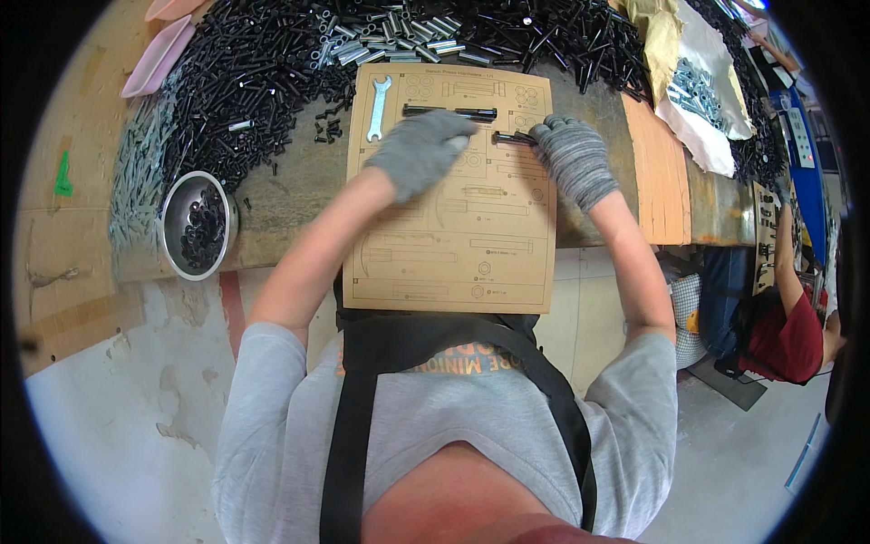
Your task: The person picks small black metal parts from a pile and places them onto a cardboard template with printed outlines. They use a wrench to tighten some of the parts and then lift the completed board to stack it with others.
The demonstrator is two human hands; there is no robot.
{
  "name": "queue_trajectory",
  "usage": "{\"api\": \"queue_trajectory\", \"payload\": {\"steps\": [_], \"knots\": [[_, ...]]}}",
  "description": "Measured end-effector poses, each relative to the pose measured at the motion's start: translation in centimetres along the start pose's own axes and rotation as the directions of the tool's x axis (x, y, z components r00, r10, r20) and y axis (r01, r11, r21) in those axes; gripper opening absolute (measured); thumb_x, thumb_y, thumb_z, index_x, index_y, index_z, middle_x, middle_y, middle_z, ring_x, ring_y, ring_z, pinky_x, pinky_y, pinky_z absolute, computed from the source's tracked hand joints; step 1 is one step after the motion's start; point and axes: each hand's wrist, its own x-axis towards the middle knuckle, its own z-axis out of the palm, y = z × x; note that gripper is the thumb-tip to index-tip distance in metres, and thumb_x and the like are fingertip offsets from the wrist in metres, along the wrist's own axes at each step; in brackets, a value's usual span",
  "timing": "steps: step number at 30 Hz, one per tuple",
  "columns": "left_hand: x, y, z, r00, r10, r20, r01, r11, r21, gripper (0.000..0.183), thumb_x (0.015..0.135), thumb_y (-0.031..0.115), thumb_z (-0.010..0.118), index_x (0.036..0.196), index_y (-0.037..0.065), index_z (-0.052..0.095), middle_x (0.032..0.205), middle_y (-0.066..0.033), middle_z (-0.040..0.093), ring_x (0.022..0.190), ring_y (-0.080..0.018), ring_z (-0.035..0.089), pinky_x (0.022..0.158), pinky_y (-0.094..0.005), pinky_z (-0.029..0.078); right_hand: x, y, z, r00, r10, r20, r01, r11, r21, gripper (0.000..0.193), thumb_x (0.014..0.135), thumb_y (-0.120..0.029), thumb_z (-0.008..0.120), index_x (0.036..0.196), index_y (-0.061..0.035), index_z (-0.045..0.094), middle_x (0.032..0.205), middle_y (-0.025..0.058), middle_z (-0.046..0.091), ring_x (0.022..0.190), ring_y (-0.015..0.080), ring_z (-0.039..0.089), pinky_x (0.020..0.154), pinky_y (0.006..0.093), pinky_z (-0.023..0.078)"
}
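Note:
A tan cardboard sheet (pixel 453 263) printed with part outlines lies on the bench in front of me. Both my hands wear grey knit gloves. My left hand (pixel 419 150) rests curled on the sheet's upper middle, just below a long black bolt (pixel 450 111) lying across the sheet. My right hand (pixel 573 159) pinches a short black bolt (pixel 509 138) at the sheet's upper right. A small silver wrench (pixel 378 107) lies on the sheet's upper left corner.
A big heap of black bolts (pixel 272 63) and silver sleeves (pixel 399 41) fills the far bench. A steel bowl (pixel 195 225) of black washers sits at left, pink trays (pixel 159 56) at far left. Another person in red (pixel 797 335) sits at right.

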Motion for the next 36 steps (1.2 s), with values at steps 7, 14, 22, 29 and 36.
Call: {"api": "queue_trajectory", "payload": {"steps": [7,14,22,29,36], "knots": [[5.5,2.4,4.2,0.983,-0.051,0.179,-0.026,0.914,0.405,0.034,0.085,0.023,0.057,0.116,0.008,0.06,0.114,-0.0121,0.06,0.107,-0.0312,0.057,0.092,-0.0391,0.045,-1.9,-0.8,0.7,0.969,0.239,-0.057,-0.22,0.948,0.232,0.023,0.077,-0.023,0.067,0.096,-0.0103,0.066,0.092,0.0093,0.063,0.085,0.0279,0.062,0.076,0.0385,0.05],[6.0,1.8,5.3,0.981,-0.019,0.194,-0.074,0.885,0.459,0.033,0.085,0.024,0.057,0.115,0.01,0.061,0.111,-0.0114,0.06,0.103,-0.0295,0.059,0.09,-0.0394,0.046,-4.8,0.7,3.6,0.88,0.474,-0.018,-0.344,0.664,0.664,0.026,0.078,-0.025,0.069,0.098,-0.0091,0.07,0.088,0.0114,0.065,0.08,0.0275,0.063,0.073,0.0349,0.05],[5.8,0.9,6.0,0.988,0.025,0.155,-0.088,0.904,0.419,0.032,0.086,0.026,0.057,0.113,0.01,0.062,0.109,-0.011,0.061,0.103,-0.0291,0.059,0.09,-0.0387,0.046,-4.8,0.2,5.7,0.843,0.522,-0.126,-0.295,0.647,0.703,0.023,0.079,-0.021,0.071,0.098,-0.0078,0.07,0.084,0.0103,0.065,0.075,0.0256,0.062,0.07,0.0331,0.049],[4.8,0.7,3.4,0.985,0.155,-0.079,-0.113,0.917,0.382,0.03,0.088,0.025,0.055,0.111,0.009,0.064,0.107,-0.0113,0.063,0.1,-0.028,0.06,0.09,-0.038,0.046,-4.5,-0.3,3.0,0.791,0.611,0.026,-0.4,0.485,0.778,0.021,0.081,-0.01,0.07,0.101,-0.0018,0.068,0.077,0.0054,0.064,0.069,0.0135,0.06,0.065,0.028,0.048],[0.8,-1.7,-0.3,0.974,-0.226,-0.007,0.215,0.917,0.336,0.032,0.09,0.033,0.051,0.108,0.012,0.067,0.105,-0.0122,0.067,0.096,-0.0279,0.064,0.086,-0.0392,0.048,-1.4,-4.5,2.1,0.954,0.29,-0.079,-0.146,0.676,0.722,0.023,0.088,-0.023,0.061,0.103,-0.0079,0.069,0.095,0.0139,0.068,0.084,0.0288,0.065,0.077,0.0362,0.051]]}}
